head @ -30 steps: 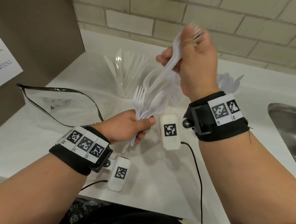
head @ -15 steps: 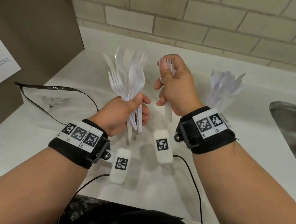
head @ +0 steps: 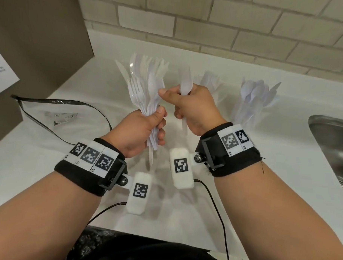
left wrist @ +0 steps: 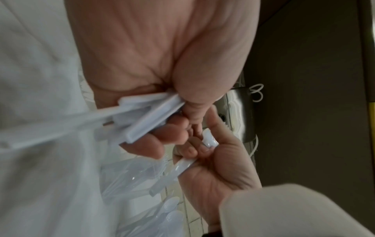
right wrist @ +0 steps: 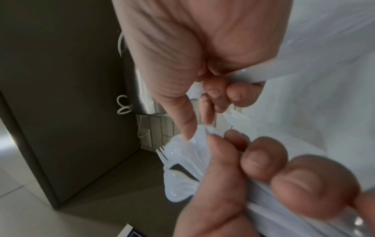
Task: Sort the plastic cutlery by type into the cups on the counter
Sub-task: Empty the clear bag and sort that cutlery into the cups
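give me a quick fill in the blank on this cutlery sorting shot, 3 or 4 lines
1. The left hand grips a ____ of white plastic cutlery.
2. The right hand holds a single white piece, its broad end pointing ____.
3. The steel sink lies on the person's ____ side.
4. The clear plastic bag lies on the ____.

Missing words: bundle; up; right; counter

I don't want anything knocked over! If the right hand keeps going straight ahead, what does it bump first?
Probably the clear cup of white plastic cutlery just beyond the right hand, which grips a white plastic spoon; depth is hard to judge.
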`<state>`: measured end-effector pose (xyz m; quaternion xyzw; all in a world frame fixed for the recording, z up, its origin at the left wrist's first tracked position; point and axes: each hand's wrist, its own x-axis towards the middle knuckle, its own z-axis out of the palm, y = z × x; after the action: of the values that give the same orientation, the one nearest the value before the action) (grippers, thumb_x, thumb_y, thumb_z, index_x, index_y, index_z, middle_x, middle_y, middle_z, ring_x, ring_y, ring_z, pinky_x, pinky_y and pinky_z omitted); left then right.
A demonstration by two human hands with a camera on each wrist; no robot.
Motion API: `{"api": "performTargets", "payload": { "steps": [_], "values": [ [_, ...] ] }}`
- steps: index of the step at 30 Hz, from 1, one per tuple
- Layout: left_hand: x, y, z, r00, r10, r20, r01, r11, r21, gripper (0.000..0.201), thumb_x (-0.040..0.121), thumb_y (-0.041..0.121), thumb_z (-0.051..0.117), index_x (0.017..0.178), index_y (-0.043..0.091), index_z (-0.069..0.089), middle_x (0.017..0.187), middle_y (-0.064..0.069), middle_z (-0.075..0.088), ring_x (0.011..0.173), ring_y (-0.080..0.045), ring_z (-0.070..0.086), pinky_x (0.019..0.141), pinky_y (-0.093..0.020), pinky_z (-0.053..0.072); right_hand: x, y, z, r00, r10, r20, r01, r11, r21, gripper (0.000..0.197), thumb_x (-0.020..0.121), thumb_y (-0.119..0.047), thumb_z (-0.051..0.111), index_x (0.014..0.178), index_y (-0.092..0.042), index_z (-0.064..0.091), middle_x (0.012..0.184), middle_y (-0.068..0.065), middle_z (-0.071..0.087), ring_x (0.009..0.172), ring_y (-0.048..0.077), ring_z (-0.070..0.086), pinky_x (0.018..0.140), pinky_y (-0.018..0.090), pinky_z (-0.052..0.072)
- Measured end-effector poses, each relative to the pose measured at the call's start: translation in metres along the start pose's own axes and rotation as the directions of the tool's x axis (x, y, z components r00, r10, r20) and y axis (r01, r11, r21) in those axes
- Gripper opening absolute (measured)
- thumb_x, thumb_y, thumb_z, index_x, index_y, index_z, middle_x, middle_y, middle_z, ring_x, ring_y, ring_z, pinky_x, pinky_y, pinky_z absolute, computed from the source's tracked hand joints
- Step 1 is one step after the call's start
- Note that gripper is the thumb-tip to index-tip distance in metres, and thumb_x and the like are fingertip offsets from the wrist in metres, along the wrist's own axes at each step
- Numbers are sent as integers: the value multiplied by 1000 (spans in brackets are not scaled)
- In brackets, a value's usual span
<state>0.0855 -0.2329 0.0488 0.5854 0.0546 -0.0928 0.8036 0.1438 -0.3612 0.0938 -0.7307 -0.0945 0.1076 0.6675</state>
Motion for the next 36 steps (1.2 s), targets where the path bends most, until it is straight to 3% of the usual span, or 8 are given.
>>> {"api": "performTargets", "payload": {
  "steps": [10,13,17,19,23,26,31,36],
  "values": [
    [-1,0,1,1000,8,-1,-8,995,-100,30,99,41,40,104,19,60,68,0,49,55,-15,46,57,-28,44,0,-2,10,991,-32,-131,27,999,-40,12,96,-22,50,85,-18,50,70,3,63,52,12,50,48,23,36],
    [-2,3,-2,1000,0,-20,-2,994,-113,31,101,37,38,87,16,56,69,-3,52,57,-17,51,55,-27,50,-1,-10,5,970,-39,-239,51,998,46,8,100,-21,44,95,-16,46,66,4,60,56,20,59,42,19,40],
    [-4,5,-4,999,7,-32,-9,998,-69,30,101,33,38,82,14,52,64,-1,59,56,-17,61,63,-34,58,-4,-29,-1,949,-95,-300,153,972,176,4,101,-15,36,104,-15,39,76,7,53,53,29,67,51,38,58],
    [-4,5,-2,998,-1,-66,0,1000,-17,28,101,33,41,84,14,52,60,-1,55,48,-16,52,56,-33,54,-6,-34,0,933,-199,-299,236,967,92,5,100,-18,37,105,-19,39,81,7,53,50,28,64,53,47,59],
    [0,2,2,980,69,-189,-23,971,240,23,99,34,46,87,16,48,58,2,37,46,-13,34,47,-27,36,-11,-35,9,915,-359,-184,330,929,-169,7,100,-30,45,103,-24,42,66,2,60,41,4,49,46,25,44],
    [4,1,1,946,166,-279,-17,884,467,24,95,41,50,86,20,44,67,3,43,52,-15,42,55,-33,42,-14,-34,13,955,-286,-82,262,939,-224,30,85,-37,69,101,-19,52,68,2,62,53,4,59,53,18,45],
    [9,5,-5,893,262,-365,38,765,643,36,92,41,53,113,14,43,95,0,57,71,-19,58,64,-36,53,-14,-22,19,979,-181,-93,145,942,-304,44,58,-44,88,80,-19,60,70,-5,60,69,14,63,66,30,53],
    [8,5,-3,934,182,-308,31,816,577,46,85,39,65,117,16,43,106,-4,59,84,-18,62,51,-27,50,-10,-12,28,972,-193,-133,147,945,-293,18,80,-18,70,71,-4,63,69,12,68,66,27,65,71,46,57]
  ]
}}
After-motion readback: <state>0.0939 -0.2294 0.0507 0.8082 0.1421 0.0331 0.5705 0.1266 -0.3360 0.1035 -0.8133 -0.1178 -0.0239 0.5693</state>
